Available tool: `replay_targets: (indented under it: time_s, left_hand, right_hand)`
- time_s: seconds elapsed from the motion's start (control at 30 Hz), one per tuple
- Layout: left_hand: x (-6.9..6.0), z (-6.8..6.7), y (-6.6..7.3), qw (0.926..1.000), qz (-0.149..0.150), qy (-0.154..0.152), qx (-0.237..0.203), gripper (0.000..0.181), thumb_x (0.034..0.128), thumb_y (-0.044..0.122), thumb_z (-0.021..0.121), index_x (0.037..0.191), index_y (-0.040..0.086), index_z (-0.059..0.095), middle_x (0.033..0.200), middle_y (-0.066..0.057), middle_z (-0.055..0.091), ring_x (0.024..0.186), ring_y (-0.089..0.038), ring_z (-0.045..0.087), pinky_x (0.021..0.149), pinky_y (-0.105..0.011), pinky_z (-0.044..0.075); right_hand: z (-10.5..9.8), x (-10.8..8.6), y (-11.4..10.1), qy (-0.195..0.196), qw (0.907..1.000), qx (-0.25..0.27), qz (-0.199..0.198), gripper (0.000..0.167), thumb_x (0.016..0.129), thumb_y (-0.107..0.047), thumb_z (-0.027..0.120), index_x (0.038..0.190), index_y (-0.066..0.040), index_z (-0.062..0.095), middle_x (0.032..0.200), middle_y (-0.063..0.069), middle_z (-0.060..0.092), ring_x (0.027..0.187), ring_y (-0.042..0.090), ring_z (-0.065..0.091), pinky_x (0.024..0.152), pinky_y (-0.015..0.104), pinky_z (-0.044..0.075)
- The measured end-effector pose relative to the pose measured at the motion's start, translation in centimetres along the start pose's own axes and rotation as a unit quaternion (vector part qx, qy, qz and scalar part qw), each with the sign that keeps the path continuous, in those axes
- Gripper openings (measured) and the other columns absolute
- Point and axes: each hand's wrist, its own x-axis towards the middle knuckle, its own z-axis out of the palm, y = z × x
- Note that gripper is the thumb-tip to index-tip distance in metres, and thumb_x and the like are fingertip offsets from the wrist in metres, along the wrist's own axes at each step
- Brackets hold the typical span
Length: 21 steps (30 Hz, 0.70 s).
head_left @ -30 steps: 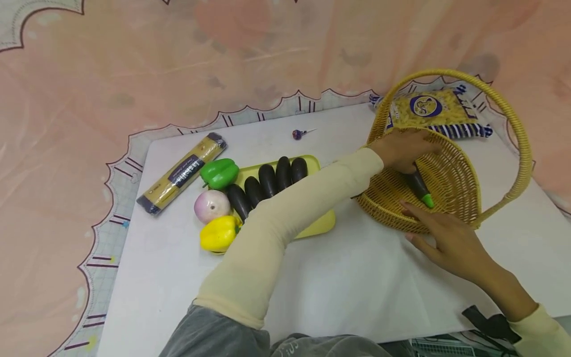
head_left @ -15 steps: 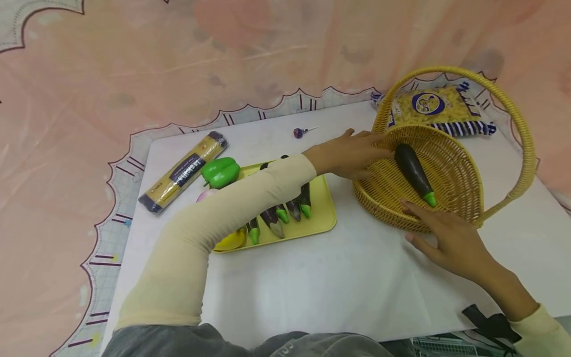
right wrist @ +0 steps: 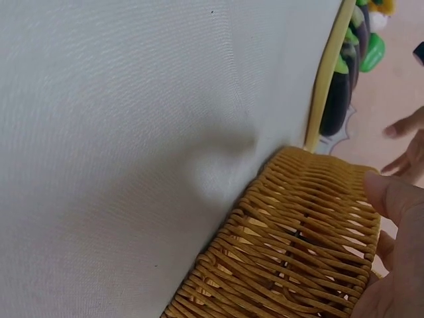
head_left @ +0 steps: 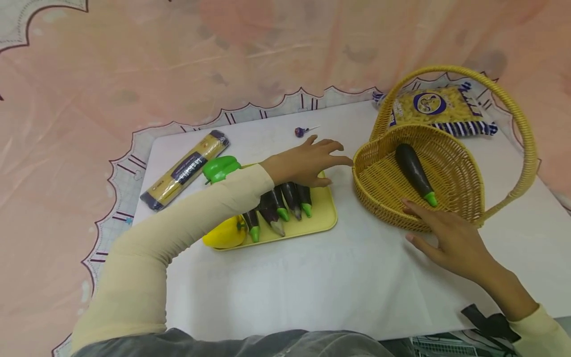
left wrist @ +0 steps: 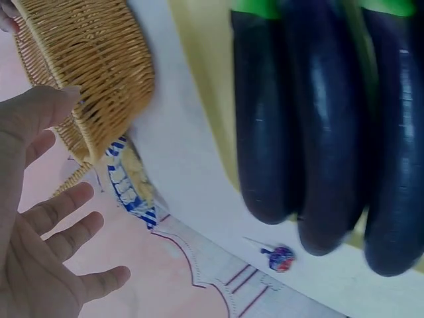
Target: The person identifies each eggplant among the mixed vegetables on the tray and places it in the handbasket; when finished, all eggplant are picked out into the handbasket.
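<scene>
Spread and empty, my left hand (head_left: pixel 308 161) hovers above the far right part of the yellow tray (head_left: pixel 323 220), over several dark eggplants (head_left: pixel 292 198). In the left wrist view its fingers (left wrist: pixel 66 235) are spread beside the eggplants (left wrist: pixel 328 126). My right hand (head_left: pixel 455 240) rests at the near rim of the wicker basket (head_left: pixel 383 210), fingers extended over the rim and thumb outside it. In the right wrist view the thumb (right wrist: pixel 391 195) lies by the weave (right wrist: pixel 298 232). One eggplant (head_left: pixel 415 171) with a green tip lies inside the basket.
A yellow pepper (head_left: pixel 225 233) and green pepper (head_left: pixel 220 168) sit at the tray's left. A spaghetti pack (head_left: pixel 185 171) lies beyond them, a lollipop (head_left: pixel 300 132) behind the tray. A pasta bag (head_left: pixel 439 106) lies behind the basket, whose tall handle (head_left: pixel 528 148) arches over it.
My left hand has come out of the basket and moved left over the tray, leaving the eggplant it was touching inside. My right hand stays at the rim.
</scene>
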Motion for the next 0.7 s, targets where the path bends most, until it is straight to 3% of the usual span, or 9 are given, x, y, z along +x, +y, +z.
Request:
replay_targets:
  time_s: [0.3, 0.53, 0.7]
  left_hand:
    - [-1.7, 1.6, -1.2, 0.9995, -0.019, -0.017, -0.021, 0.061, 0.0942, 0.032, 0.065, 0.15, 0.029, 0.039, 0.156, -0.01, 0.03, 0.146, -0.029, 0.024, 0.115, -0.063, 0.014]
    - [-2.1, 2.8, -2.0, 0.998, -0.03, -0.045, -0.032, 0.064, 0.0924, 0.024, 0.068, 0.15, 0.029, 0.039, 0.157, -0.012, 0.028, 0.147, -0.03, 0.021, 0.114, -0.064, 0.014]
    - [-2.2, 3.2, -2.5, 0.996, -0.047, -0.07, -0.031, 0.069, 0.0904, 0.02, 0.07, 0.151, 0.029, 0.038, 0.158, -0.011, 0.025, 0.149, -0.029, 0.016, 0.115, -0.064, 0.012]
  right_hand:
    - [0.1, 0.0, -0.1, 0.001, 1.0, 0.003, 0.005, 0.078, 0.076, -0.025, 0.081, 0.146, -0.016, 0.048, 0.124, 0.008, 0.068, 0.073, 0.021, 0.065, 0.07, 0.053, 0.052]
    - [0.1, 0.0, 0.0, 0.009, 0.9999, -0.005, -0.006, 0.077, 0.075, -0.025, 0.081, 0.145, -0.014, 0.049, 0.123, 0.008, 0.068, 0.062, 0.012, 0.056, 0.064, 0.049, 0.051]
    - [0.2, -0.1, 0.0, 0.017, 0.9998, 0.002, -0.013, 0.076, 0.075, -0.025, 0.08, 0.144, -0.013, 0.05, 0.121, 0.009, 0.069, 0.079, 0.027, 0.068, 0.067, 0.051, 0.052]
